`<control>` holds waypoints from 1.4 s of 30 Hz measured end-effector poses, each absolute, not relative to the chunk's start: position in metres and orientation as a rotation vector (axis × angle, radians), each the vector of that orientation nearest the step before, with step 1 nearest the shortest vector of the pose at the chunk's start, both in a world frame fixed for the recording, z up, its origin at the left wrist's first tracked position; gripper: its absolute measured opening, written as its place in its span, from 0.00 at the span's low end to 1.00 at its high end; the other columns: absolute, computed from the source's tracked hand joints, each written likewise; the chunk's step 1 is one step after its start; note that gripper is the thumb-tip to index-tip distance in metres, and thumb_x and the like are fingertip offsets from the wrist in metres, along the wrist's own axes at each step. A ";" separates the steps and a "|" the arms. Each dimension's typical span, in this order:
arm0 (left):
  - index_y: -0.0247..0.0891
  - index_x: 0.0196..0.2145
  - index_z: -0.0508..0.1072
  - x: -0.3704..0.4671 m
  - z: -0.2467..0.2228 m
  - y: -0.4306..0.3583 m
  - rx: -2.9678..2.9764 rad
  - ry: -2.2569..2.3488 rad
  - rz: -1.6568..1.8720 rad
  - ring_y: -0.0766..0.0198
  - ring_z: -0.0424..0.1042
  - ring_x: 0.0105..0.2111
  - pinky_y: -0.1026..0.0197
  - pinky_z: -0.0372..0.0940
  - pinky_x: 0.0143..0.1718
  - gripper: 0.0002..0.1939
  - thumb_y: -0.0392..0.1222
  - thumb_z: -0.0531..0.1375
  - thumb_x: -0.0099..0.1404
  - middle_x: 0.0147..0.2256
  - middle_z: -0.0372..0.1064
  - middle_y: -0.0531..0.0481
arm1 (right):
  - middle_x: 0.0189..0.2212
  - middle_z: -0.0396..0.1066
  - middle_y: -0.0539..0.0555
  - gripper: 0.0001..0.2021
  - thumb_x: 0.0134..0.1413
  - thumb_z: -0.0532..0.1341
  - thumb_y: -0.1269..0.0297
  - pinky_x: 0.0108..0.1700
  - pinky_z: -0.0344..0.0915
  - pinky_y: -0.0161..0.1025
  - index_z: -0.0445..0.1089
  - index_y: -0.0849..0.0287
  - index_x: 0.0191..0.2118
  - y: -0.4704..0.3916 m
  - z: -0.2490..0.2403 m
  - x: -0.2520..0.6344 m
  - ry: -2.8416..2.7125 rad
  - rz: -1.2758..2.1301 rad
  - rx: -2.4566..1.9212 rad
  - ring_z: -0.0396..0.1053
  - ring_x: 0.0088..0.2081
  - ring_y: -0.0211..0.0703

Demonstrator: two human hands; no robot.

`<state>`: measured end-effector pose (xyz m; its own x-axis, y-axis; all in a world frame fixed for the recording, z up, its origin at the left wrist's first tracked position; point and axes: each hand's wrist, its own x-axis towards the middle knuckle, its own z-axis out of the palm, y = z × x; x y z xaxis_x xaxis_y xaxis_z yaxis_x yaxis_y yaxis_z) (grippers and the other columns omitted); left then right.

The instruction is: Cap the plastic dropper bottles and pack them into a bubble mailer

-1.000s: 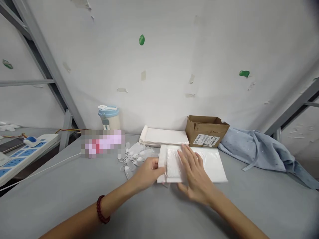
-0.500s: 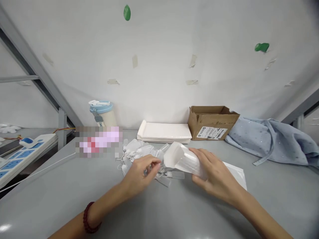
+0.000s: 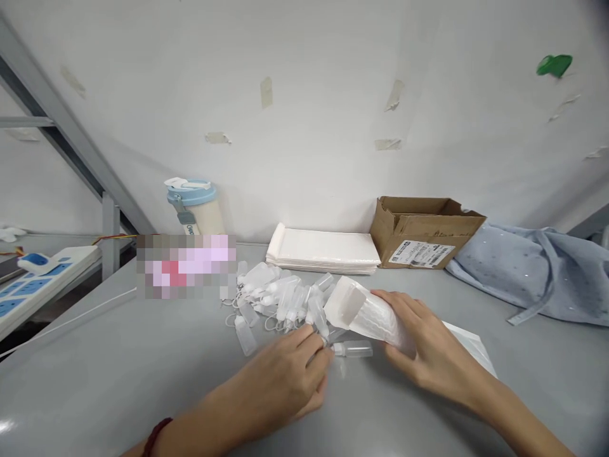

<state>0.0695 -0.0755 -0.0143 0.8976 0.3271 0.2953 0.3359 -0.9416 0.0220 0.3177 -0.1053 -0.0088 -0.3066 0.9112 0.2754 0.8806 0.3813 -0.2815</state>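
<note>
My right hand point(image 3: 428, 343) is wrapped round a white padded mailer point(image 3: 371, 311), which is tilted, its mouth spread open toward the left. My left hand point(image 3: 302, 368) has its fingers closed at the near edge of a pile of small clear plastic bottles point(image 3: 280, 292) with white caps and loops. Its fingertips pinch the capped end of one small plastic bottle point(image 3: 354, 349) lying on its side; the grip itself is partly hidden by the fingers. Under my right wrist lies another white mailer point(image 3: 471, 346), mostly covered.
A stack of white mailers point(image 3: 328, 251) lies by the wall, beside an open cardboard box point(image 3: 428, 231). Blue fabric point(image 3: 537, 273) lies at the right. A blue-lidded cup point(image 3: 197, 206) stands back left, behind a blurred-out pink item point(image 3: 190, 266). A power strip point(image 3: 42, 279) is far left.
My left hand has moved down and right from above the pile to the bottle at its near edge. My right hand still holds the open mailer. The camera view has shifted slightly.
</note>
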 end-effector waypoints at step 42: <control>0.38 0.47 0.67 0.053 -0.013 -0.050 -3.040 -0.791 -0.791 0.57 0.66 0.41 0.51 0.62 0.43 0.12 0.33 0.54 0.67 0.40 0.71 0.47 | 0.52 0.62 0.58 0.29 0.49 0.58 0.66 0.48 0.62 0.49 0.51 0.54 0.58 -0.111 0.011 0.334 -1.958 0.109 -1.483 0.63 0.49 0.55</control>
<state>0.0528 -0.0505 -0.0129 0.7621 0.4808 0.4336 0.4334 -0.8764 0.2101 0.3341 -0.1108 0.0114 -0.1300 0.8809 0.4552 0.8251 0.3506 -0.4429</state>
